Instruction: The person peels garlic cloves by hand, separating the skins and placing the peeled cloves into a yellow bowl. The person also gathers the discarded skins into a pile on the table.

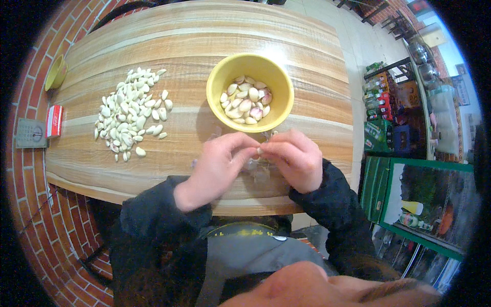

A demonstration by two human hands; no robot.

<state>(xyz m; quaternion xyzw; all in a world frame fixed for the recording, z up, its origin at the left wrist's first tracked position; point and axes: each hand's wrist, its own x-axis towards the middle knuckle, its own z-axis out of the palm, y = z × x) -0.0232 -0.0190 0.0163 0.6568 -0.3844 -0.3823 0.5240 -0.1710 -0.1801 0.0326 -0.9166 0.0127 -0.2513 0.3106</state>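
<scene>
My left hand [223,163] and my right hand [293,158] meet at the fingertips just below a yellow bowl [215,100]. Pinched between both sets of fingers is a small pale garlic clove [259,151], mostly hidden by them. Inside the bowl lie several garlic cloves [245,104], some with purplish skin. Papery garlic skins [262,174] are scattered on the wooden table [184,46] beneath my hands. Off to the left, a heap of peeled white garlic cloves [128,111] rests on the tabletop.
A red and white box [54,121] and a second yellow bowl [56,73] stand at the table's left edge by a brick wall [28,184]. To the right are bottle crates [378,99] and a green-framed glass-front cabinet [425,207]. The table's near edge borders my lap.
</scene>
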